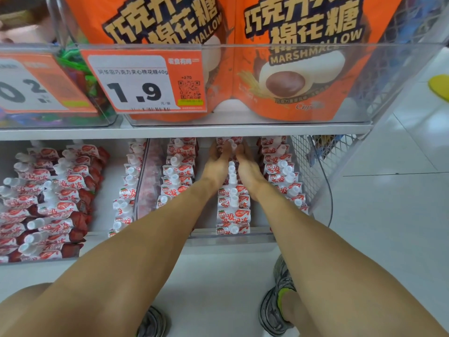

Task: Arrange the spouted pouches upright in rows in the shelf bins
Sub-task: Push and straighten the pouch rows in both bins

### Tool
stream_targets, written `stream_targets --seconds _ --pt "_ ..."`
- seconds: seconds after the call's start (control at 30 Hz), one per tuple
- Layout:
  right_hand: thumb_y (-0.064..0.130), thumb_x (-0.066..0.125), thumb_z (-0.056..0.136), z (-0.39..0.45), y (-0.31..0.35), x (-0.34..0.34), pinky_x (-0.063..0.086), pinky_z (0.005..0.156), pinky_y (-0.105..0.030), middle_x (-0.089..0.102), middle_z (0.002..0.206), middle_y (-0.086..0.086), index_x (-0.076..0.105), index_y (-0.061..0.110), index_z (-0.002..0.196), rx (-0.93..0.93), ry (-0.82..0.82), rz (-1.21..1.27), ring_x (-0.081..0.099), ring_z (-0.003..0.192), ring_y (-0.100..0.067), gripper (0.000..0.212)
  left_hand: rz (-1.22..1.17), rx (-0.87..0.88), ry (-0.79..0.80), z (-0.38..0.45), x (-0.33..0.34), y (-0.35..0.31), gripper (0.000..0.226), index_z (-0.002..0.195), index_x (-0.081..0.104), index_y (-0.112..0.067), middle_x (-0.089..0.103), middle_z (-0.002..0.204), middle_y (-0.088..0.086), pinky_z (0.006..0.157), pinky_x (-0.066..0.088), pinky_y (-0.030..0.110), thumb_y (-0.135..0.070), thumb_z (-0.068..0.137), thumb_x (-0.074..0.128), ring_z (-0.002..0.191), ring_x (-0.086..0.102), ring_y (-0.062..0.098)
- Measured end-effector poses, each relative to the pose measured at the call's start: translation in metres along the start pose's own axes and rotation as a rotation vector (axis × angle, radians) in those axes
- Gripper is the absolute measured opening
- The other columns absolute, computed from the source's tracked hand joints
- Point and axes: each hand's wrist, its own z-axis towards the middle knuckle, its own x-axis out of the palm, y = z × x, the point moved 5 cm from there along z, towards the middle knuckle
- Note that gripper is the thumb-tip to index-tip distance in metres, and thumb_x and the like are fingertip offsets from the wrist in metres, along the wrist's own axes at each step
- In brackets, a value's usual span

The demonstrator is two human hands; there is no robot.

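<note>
Reaching deep into the clear bin (pixel 233 235), the left hand (pixel 217 164) and right hand (pixel 247 166) flank the middle row of pouches (pixel 232 215). Both pinch one pouch (pixel 230 142) at the bin's rear edge. Further upright rows stand along the bin's left and right walls.

Red-and-white spouted pouches (pixel 232 215) with white caps stand upright in three front-to-back rows inside a clear shelf bin (pixel 233 235) on the lower shelf (the middle row runs back under the shelf above). In the left bin (pixel 97 235), more of the same pouches (pixel 48 203) lie tilted and overlapping in loose rows.
</note>
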Motion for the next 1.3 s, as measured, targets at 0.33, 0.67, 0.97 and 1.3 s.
stream_targets --seconds 0.33,0.67,0.97,1.3 --pt "0.062 0.022 0.101 -0.004 0.001 0.001 0.033 0.116 -0.050 0.039 0.157 -0.007 0.015 0.036 0.157 0.034 0.003 -0.055 0.041 0.140 -0.031 0.062 0.036 -0.016 0.058 -0.011 -0.002 -0.013 0.066 0.151 0.026 -0.027 0.058 0.133 0.011 0.072 0.045 0.025 -0.060 0.095 0.039 0.088 0.060 0.013" --pt "0.046 0.021 0.107 -0.043 -0.004 0.001 0.026 0.120 -0.044 0.030 0.161 -0.010 0.014 0.024 0.159 0.166 0.069 -0.065 0.031 0.147 -0.029 0.057 0.090 -0.079 0.056 -0.041 -0.002 -0.004 0.062 0.153 0.020 -0.022 0.040 0.152 0.008 0.110 0.028 0.033 -0.051 0.100 0.033 0.138 0.039 0.027" --pt "0.049 0.034 0.102 -0.079 -0.017 0.001 0.025 0.119 -0.056 0.033 0.160 0.004 -0.002 0.035 0.158 0.270 0.250 0.045 0.036 0.144 -0.021 0.068 -0.055 -0.128 0.197 -0.075 0.005 0.006 0.068 0.155 0.000 -0.028 0.043 0.149 0.001 0.102 0.040 0.032 -0.041 0.102 0.040 0.125 0.050 0.017" --pt "0.036 0.042 0.105 -0.103 0.000 -0.011 0.042 0.106 -0.055 0.048 0.151 -0.006 0.022 0.028 0.155 0.380 0.287 -0.060 0.053 0.131 -0.031 0.054 0.017 -0.319 0.208 -0.088 0.002 0.009 0.052 0.144 0.032 -0.013 0.056 0.133 0.016 0.086 0.049 0.036 -0.036 0.098 0.039 0.115 0.057 0.031"
